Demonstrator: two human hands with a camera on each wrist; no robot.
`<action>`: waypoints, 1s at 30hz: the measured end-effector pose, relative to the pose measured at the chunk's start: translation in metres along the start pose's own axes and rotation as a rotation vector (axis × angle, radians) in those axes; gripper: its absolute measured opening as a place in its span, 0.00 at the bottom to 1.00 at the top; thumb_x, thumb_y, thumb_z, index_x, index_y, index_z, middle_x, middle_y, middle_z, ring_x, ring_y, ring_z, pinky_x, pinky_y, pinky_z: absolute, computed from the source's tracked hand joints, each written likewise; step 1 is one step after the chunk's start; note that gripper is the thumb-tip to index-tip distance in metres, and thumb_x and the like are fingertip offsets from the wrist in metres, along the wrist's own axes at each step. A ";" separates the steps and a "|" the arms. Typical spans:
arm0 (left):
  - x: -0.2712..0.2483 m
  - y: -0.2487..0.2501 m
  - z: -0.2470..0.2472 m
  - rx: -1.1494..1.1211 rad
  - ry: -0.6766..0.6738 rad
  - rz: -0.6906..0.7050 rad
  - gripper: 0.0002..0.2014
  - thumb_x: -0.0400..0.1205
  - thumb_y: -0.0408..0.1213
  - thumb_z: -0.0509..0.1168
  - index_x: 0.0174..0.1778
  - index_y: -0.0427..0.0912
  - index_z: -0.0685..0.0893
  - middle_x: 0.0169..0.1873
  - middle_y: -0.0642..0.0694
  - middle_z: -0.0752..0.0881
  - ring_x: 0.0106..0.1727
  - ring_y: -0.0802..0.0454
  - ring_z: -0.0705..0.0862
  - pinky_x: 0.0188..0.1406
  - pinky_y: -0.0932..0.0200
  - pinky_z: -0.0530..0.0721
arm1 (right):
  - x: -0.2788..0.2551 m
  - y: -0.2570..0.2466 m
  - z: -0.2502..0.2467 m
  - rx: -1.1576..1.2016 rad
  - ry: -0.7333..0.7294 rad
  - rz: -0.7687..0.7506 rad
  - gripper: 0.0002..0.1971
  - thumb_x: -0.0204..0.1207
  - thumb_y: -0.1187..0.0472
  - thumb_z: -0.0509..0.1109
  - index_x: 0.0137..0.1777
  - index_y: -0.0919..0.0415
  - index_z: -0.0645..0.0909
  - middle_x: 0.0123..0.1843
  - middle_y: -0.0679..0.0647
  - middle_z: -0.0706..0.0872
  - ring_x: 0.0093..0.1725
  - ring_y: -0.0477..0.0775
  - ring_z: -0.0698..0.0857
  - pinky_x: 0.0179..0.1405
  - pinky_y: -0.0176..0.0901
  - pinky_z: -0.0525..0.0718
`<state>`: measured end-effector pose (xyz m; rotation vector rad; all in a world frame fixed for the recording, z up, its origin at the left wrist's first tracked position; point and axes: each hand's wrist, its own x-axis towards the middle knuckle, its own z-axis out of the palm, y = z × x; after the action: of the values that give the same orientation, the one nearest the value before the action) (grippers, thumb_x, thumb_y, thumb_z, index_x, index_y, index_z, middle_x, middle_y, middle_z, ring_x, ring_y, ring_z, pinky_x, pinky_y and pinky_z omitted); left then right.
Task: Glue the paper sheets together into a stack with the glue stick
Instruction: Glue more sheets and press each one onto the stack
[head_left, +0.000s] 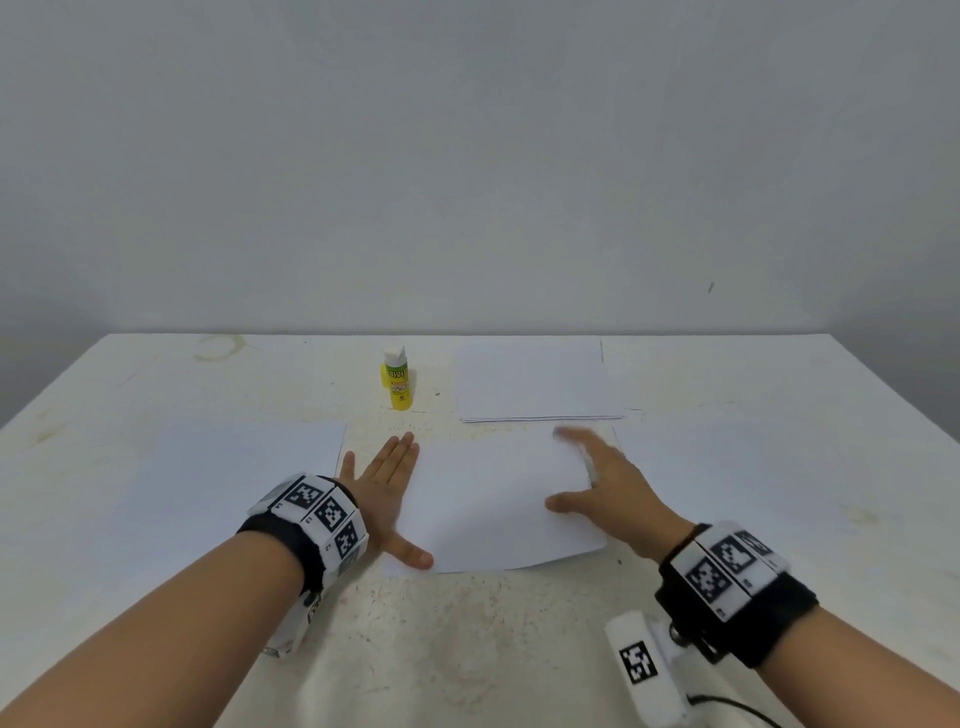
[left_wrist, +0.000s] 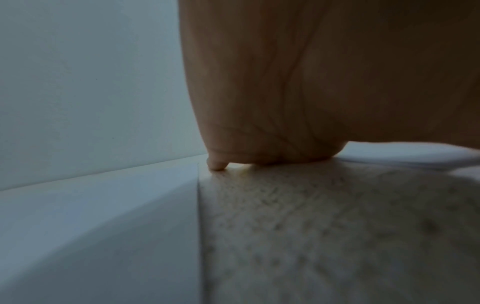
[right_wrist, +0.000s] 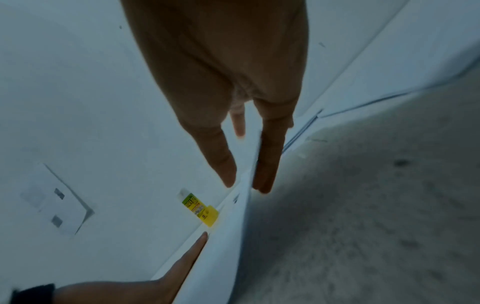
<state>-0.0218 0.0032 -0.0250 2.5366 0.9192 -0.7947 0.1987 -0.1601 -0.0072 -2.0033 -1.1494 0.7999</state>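
Observation:
A white paper sheet (head_left: 493, 504) lies in the middle of the table in the head view. My left hand (head_left: 387, 488) lies flat with straight fingers along the sheet's left edge, thumb on its near corner. My right hand (head_left: 597, 478) is spread flat over the sheet's right part, fingers straight and blurred. A yellow glue stick (head_left: 397, 378) with a white cap stands upright behind the sheet; the right wrist view shows the glue stick (right_wrist: 201, 209) beyond my straight fingers (right_wrist: 221, 156). A stack of white sheets (head_left: 535, 382) lies at the back right.
Another single sheet (head_left: 234, 467) lies to the left, its edge seen beside the left palm (left_wrist: 298, 82). One more sheet (head_left: 727, 467) lies to the right. The stained white table (head_left: 467, 649) ends at a grey wall (head_left: 467, 156).

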 end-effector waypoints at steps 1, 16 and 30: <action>0.000 0.000 0.000 0.001 0.005 -0.001 0.88 0.24 0.89 0.37 0.76 0.39 0.20 0.77 0.46 0.20 0.80 0.49 0.24 0.76 0.32 0.31 | -0.002 0.004 0.002 0.005 -0.047 0.024 0.27 0.70 0.62 0.79 0.67 0.46 0.78 0.70 0.50 0.76 0.68 0.52 0.75 0.63 0.41 0.75; 0.004 0.003 0.001 -0.038 0.031 -0.032 0.86 0.26 0.89 0.33 0.78 0.38 0.22 0.68 0.51 0.16 0.80 0.51 0.24 0.75 0.33 0.29 | 0.052 -0.051 -0.090 0.049 0.201 -0.107 0.16 0.76 0.73 0.70 0.54 0.52 0.85 0.63 0.55 0.83 0.46 0.54 0.85 0.38 0.33 0.84; 0.005 0.003 -0.001 -0.065 0.015 -0.033 0.87 0.26 0.89 0.36 0.77 0.39 0.21 0.67 0.52 0.16 0.79 0.51 0.24 0.76 0.36 0.28 | 0.160 0.007 -0.061 -0.357 0.142 0.135 0.16 0.77 0.73 0.64 0.58 0.56 0.86 0.70 0.57 0.80 0.67 0.56 0.79 0.55 0.33 0.71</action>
<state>-0.0161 0.0041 -0.0270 2.4806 0.9779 -0.7436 0.3169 -0.0355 -0.0047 -2.4107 -1.1454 0.5325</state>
